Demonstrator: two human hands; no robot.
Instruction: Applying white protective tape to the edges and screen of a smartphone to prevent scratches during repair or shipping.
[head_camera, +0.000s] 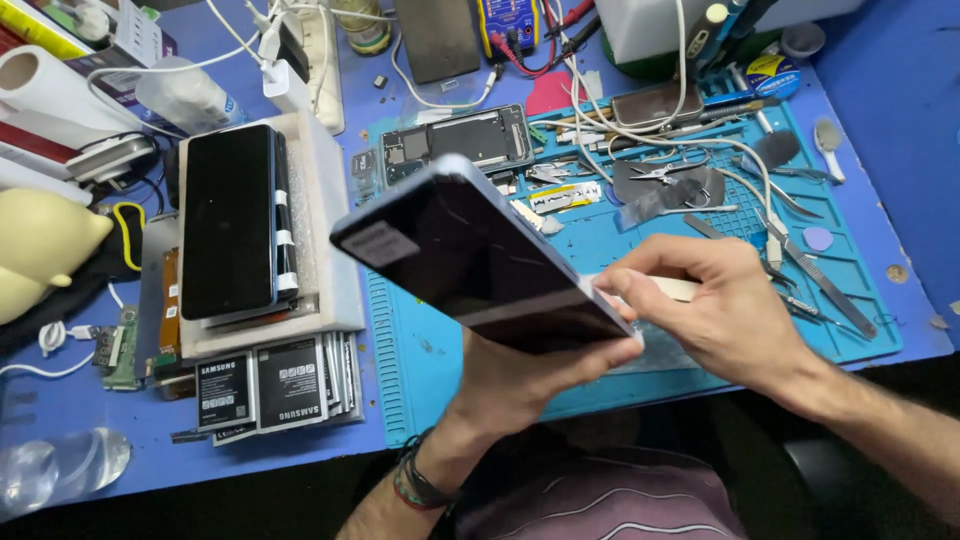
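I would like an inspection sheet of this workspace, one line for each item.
Surface: blue bench with a teal mat.
Job's things: dark phone, tilted, above the mat; pale flat tool at its edge.
Clutter: batteries, opened phone, tweezers, second phone on a white block.
Grippers: left hand holds the phone from below; right hand holds the tool.
Cables: white cables cross the mat.
Surroundings: nothing seen.

left hand (520, 375): mostly hidden behind dark glossy slab-shaped phone (480, 255) | thin pale tool (665, 288): tip hidden at phone's edge | right hand (715, 310): forearm cut off by the frame's right edge
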